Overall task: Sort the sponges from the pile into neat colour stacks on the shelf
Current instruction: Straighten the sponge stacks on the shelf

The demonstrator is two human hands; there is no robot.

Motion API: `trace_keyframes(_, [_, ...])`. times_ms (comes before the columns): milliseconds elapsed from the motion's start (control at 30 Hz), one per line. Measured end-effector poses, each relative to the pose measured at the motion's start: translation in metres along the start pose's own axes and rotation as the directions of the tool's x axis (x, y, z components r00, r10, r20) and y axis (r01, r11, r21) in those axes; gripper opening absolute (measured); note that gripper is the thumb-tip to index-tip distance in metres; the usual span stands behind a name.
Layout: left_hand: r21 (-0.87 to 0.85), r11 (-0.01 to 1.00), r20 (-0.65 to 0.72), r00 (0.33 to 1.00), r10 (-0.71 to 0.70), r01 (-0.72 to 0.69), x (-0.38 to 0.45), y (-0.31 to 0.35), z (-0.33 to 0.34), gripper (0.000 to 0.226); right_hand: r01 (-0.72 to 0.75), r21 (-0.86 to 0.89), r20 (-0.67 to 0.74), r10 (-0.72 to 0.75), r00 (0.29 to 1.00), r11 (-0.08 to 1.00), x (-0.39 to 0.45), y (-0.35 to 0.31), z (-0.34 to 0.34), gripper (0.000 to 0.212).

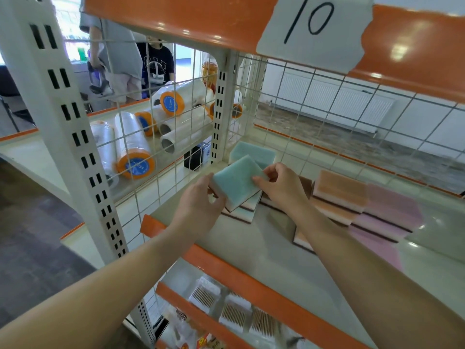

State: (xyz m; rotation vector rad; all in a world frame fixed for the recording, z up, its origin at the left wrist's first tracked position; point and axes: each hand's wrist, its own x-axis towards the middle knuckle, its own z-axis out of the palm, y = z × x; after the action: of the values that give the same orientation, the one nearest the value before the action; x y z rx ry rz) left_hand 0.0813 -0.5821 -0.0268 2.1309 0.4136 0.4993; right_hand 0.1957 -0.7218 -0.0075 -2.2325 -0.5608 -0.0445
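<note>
Beyond the wire mesh (176,137) at the shelf's left end, rolls of plastic film (133,147) with orange and blue end caps lie on the neighbouring shelf. Inside the mesh, near the back left corner of the shelf (264,253), a blue-green sponge (254,152) lies flat. Just in front of it the left hand (198,210) grasps the near left edge of another blue-green sponge (236,182), fingers curled under it, while the right hand (281,185) pinches its right corner between thumb and fingertips; so held in both grips, this sponge sits tilted over a small stack of sponges (241,212) below it. To the right, brown and orange sponges (339,190) lie overlapping near the middle of the shelf, and pink sponges (392,212) spread farther towards the right end, some slid towards the front edge. A paper sign (312,28) marked 10 is stuck on the orange rail above. Boxes of cotton swabs (234,311) sit on the shelf below.
</note>
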Motion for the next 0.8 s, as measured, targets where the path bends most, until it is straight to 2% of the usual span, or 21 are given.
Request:
trace_keyframes(67, [0.032,0.999,0.023,0.999,0.032,-0.033,0.002,-0.001,0.002,0.042,-0.005,-0.004,-0.003,0.005,1.000,1.000,0.000,0.001,-0.001,0.023])
trace_keyframes(200, [0.095,0.995,0.091,0.995,0.033,-0.042,0.008,-0.001,0.006,0.091,-0.007,0.011,-0.012,0.007,1.000,1.000,-0.001,0.001,-0.005,0.026])
trace_keyframes(300, [0.125,0.990,0.079,0.996,0.048,-0.058,0.014,0.002,0.006,0.109,0.008,0.011,-0.006,-0.008,1.000,1.000,-0.002,-0.001,-0.008,0.027])
trace_keyframes(367, [0.178,0.980,0.057,0.996,0.075,-0.084,0.020,0.005,0.005,0.107,0.014,0.013,-0.004,-0.014,1.000,1.000,-0.002,-0.001,-0.009,0.024])
trace_keyframes(433, [0.233,0.963,0.059,0.991,0.122,-0.132,0.027,0.007,0.003,0.096,0.017,0.018,0.001,-0.017,1.000,1.000,-0.002,0.001,-0.012,0.020])
trace_keyframes(533, [0.278,0.940,0.135,0.977,0.164,-0.196,0.037,0.010,-0.002,0.083,0.014,-0.014,0.001,-0.014,1.000,1.000,0.000,0.008,-0.016,0.015])
trace_keyframes(667, [0.344,0.906,0.243,0.955,0.168,-0.247,0.054,0.012,-0.009,0.083,-0.011,-0.089,-0.052,0.006,0.999,0.996,0.003,0.024,-0.023,0.011])
trace_keyframes(800, [0.389,0.885,0.291,0.946,0.146,-0.256,0.071,0.010,-0.013,0.081,-0.003,-0.099,-0.070,-0.004,0.998,0.995,0.009,0.033,-0.030,0.005])
